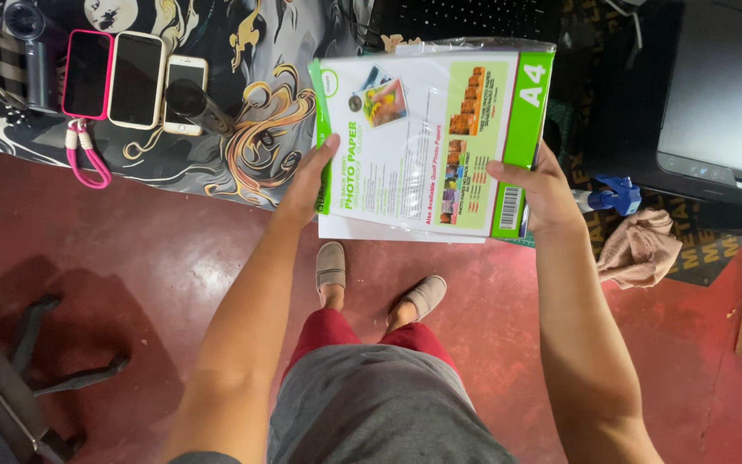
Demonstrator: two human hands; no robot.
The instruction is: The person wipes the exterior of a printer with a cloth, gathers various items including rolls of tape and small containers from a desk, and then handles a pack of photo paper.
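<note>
Step in hand: a person stands and holds a pack of photo paper (427, 137) with both hands, out in front of the body and above the edge of the table (242, 172); it reads as a lift-and-hold, the pack level and facing up at the camera.
Left hand (311, 180): it grips the pack's left long edge, thumb on the printed face, the other fingers hidden underneath; closed on the pack.
Right hand (543, 193): it grips the right edge near the lower corner, thumb (508, 172) lying across the green border, the remaining fingers behind the pack; closed on it too.
Pack: a flat, clear-wrapped sheaf, white face with green bands; a plain white sheet (388, 230) shows below its lower edge, so the contents may be loose or slipping out.
Where it is: in the air, touching only the hands, partly over the patterned table cover and partly over the red floor (130, 283).
On the table: three phones (135, 79) side by side, a pink wrist strap (88, 163) hanging off the edge, and a dark cylindrical object (195, 105) just beside the phones.
To the right: a grey printer (723, 103), a blue spray bottle (616, 196) and a brownish cloth (641, 249) near it.
Below: the person's feet in grey slippers (380, 279); a chair base (36, 378) at lower left.
Next move calls for: I judge both grips must hold evenly, since the wrap looks slick and the loose sheet could slide free if the pack tips toward the body.
</note>
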